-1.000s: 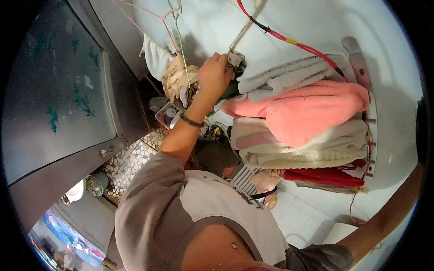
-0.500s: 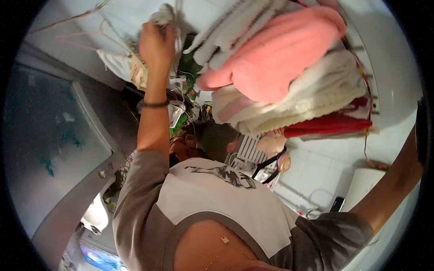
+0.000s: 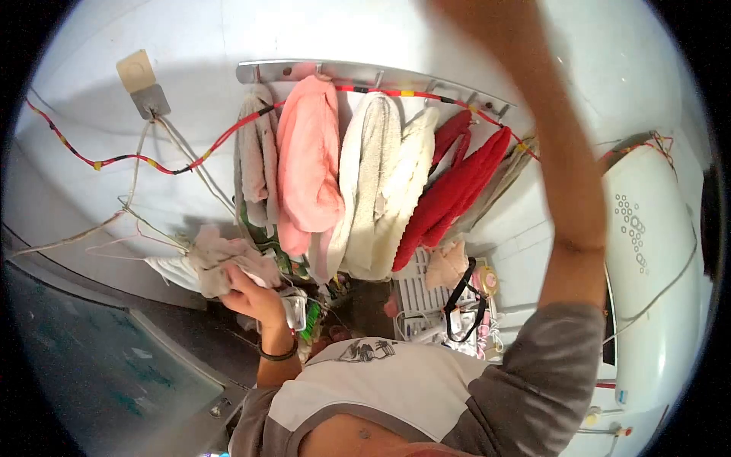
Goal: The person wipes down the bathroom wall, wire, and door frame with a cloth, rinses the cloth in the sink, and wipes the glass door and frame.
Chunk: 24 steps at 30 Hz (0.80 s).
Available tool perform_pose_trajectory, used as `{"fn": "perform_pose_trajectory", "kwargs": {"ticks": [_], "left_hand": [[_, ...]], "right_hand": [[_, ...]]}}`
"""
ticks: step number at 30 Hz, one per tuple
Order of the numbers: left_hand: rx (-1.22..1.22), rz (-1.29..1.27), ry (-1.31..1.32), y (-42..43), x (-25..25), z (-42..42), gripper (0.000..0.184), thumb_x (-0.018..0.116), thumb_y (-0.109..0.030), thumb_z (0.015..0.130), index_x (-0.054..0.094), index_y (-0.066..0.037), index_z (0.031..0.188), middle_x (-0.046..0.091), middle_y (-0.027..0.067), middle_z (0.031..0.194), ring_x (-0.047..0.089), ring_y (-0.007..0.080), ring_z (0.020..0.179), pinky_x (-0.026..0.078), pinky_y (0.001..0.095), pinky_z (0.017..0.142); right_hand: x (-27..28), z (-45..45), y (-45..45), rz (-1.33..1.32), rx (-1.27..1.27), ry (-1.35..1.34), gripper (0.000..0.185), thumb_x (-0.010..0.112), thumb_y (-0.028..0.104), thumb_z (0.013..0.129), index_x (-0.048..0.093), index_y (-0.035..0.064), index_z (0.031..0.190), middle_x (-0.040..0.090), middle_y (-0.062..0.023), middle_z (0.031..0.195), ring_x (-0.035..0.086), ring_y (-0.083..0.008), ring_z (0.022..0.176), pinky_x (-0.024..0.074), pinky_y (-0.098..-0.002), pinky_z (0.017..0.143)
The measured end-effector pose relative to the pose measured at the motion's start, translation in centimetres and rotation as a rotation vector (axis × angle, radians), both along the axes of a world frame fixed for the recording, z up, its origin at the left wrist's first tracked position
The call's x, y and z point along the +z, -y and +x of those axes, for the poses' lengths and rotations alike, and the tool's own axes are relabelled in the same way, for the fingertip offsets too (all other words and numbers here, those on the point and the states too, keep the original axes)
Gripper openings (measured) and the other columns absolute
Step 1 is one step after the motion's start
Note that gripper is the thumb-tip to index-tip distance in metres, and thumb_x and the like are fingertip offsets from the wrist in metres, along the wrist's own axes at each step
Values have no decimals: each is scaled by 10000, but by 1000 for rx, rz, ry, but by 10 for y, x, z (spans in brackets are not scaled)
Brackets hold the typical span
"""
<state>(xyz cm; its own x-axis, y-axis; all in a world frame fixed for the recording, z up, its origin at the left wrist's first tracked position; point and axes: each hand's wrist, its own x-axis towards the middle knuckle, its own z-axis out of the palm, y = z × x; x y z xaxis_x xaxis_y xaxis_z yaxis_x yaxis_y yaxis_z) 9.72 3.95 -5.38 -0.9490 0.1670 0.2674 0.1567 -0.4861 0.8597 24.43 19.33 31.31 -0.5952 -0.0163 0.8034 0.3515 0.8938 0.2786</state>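
Note:
My left hand (image 3: 253, 298) is closed around a bunched light cloth (image 3: 228, 263), grey-white with a pinkish part. The cloth is beside a white garment (image 3: 173, 272) and a thin hanger (image 3: 156, 238) at the lower left of the wall. My right arm is raised, and my right hand (image 3: 476, 17) is blurred at the top edge with its fingers out of sight. Between my arms, a metal hook rail (image 3: 266, 71) bears a grey towel (image 3: 255, 152), a pink towel (image 3: 311, 152), cream towels (image 3: 377, 183) and a red cloth (image 3: 457, 198).
Red cable (image 3: 221, 141) runs across the wall and the rail. Cords hang from a wall hook (image 3: 150, 100) at the left. A white water heater (image 3: 655, 282) is at the right. Below the towels stands a slatted rack (image 3: 413, 286) with a black strap (image 3: 466, 305). A glass door panel (image 3: 99, 358) fills the lower left.
The view has turned, so the towels now hang upright in the middle. My left hand is lower, with more of the cloth showing. My right arm has swung up across the top right.

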Motion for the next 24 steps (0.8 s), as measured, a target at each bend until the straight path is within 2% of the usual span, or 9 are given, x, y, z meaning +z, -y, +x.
{"fn": "perform_pose_trajectory", "kwargs": {"ticks": [2,4,6,8,11,14,18,22,24], "left_hand": [[-103,-3,-179,7,5,15,397,578,-168,984,512,109,1261,613,164,1216,600,218,1017,496,349,893],[-192,102,-190,5,23,39,393,562,-107,971,501,88,1307,600,184,1239,582,247,1068,489,393,916],[-442,212,-337,5,28,49,410,544,-127,1005,469,59,1363,526,171,1350,548,251,1170,468,384,971],[-518,69,-470,-2,36,53,467,454,-244,1055,414,37,1426,494,170,1398,534,261,1215,447,393,1012],[-1132,246,136,4,66,54,656,263,-493,1066,271,-28,1529,389,171,1508,395,277,1396,322,425,1152],[-1179,299,102,-1,79,59,703,370,-507,1042,231,-30,1539,341,136,1548,343,278,1430,278,433,1178],[-941,231,-403,2,98,48,748,495,-420,1001,216,14,1542,259,181,1579,266,310,1459,220,443,1185],[-589,165,-451,19,127,37,847,557,-521,935,272,15,1525,309,173,1568,308,284,1443,300,413,1123],[-577,172,-390,22,115,37,729,576,-459,945,381,9,1469,389,174,1516,359,262,1406,348,387,1064]], "right_hand": [[-68,19,45,-341,81,135,598,729,299,826,520,27,1315,579,-242,1241,610,-352,1104,515,-432,920],[-137,29,82,-479,294,381,803,749,293,833,364,177,1528,250,-248,1571,493,-428,1281,482,-466,1021],[-199,29,102,-883,429,455,970,763,357,848,160,213,1594,93,-241,1624,290,-458,1442,330,-495,1154],[-223,28,107,-821,446,285,905,752,306,863,218,171,1581,102,-226,1630,307,-446,1438,368,-495,1134],[-214,30,97,-635,400,182,774,735,199,866,343,77,1522,151,-211,1625,370,-427,1410,416,-479,1106],[-216,40,76,-633,345,220,676,741,71,797,495,70,1426,266,-205,1590,396,-403,1396,399,-473,1110],[-152,18,55,-42,283,124,302,675,18,807,673,61,1106,595,-97,1337,628,-308,1096,579,-351,853],[-21,-16,22,280,122,118,230,628,161,866,705,157,1083,600,-9,1362,566,-282,1226,470,-427,1053],[39,-50,8,496,96,116,410,680,96,868,630,161,1270,610,-42,1321,549,-257,1205,437,-394,1069]]}}
